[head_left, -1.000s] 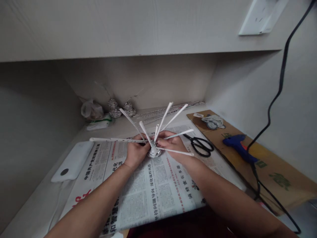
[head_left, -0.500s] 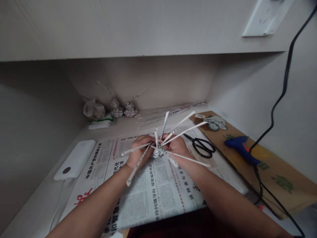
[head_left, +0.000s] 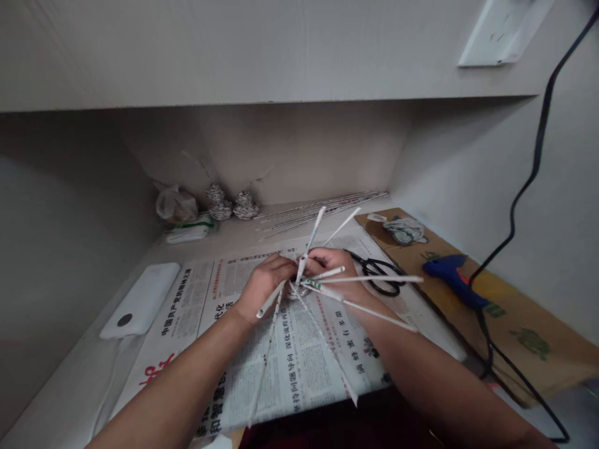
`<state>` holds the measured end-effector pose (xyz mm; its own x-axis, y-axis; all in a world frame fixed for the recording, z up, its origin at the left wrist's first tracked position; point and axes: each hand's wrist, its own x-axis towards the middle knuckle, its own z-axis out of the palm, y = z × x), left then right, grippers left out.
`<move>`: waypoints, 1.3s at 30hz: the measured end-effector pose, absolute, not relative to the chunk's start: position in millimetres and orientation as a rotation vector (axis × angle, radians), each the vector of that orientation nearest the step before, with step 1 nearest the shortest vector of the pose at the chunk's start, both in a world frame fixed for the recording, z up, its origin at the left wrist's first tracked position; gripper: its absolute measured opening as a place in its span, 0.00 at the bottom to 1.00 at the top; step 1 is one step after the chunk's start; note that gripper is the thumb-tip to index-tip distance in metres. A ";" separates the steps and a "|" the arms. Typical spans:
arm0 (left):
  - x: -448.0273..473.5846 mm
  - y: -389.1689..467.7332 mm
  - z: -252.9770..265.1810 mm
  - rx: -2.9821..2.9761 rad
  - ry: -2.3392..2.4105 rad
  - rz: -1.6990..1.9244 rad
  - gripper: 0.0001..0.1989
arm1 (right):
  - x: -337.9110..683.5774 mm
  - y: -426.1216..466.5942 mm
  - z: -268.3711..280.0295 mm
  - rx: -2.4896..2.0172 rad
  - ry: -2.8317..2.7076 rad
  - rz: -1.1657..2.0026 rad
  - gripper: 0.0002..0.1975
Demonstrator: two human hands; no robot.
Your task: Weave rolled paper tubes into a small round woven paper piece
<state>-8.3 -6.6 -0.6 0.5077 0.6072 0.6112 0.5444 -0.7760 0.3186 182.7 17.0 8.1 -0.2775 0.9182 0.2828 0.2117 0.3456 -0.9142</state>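
Between my hands is a small woven paper piece (head_left: 296, 290), with several rolled-paper sticks (head_left: 327, 349) fanning out from it. My left hand (head_left: 267, 282) grips its left side, fingers curled inward. From the right, my right hand (head_left: 333, 262) has its fingers closed on the far side of the weave. Some fingertips are hidden behind the sticks. One stick with green print crosses my right wrist. Newspaper (head_left: 299, 374) lies beneath, and black scissors (head_left: 381, 274) rest just right of my right hand.
Two gourd-shaped woven pieces (head_left: 246, 206) stand at the back, near a plastic bag (head_left: 175, 204). Loose paper sticks (head_left: 322, 209) lie along the back wall. A white power bank (head_left: 140, 301) is at left. A blue glue gun (head_left: 453, 277) and clear tape roll (head_left: 405, 231) sit on cardboard (head_left: 510, 324).
The woven piece has turned in my hands, and its sticks point in new directions, two now reaching down toward me. Both hands have stayed in about the same place.
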 end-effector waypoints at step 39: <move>0.5 -0.5 -22.0 1.936 1.406 1.274 0.11 | 177.5 15.5 9.6 -0.830 -1.690 1.298 0.11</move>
<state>0.5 -0.5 -22.0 0.0654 0.9033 0.4239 0.5108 -0.3953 0.7634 177.5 15.5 9.6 -0.4378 0.8726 0.2164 0.0161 0.2483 -0.9685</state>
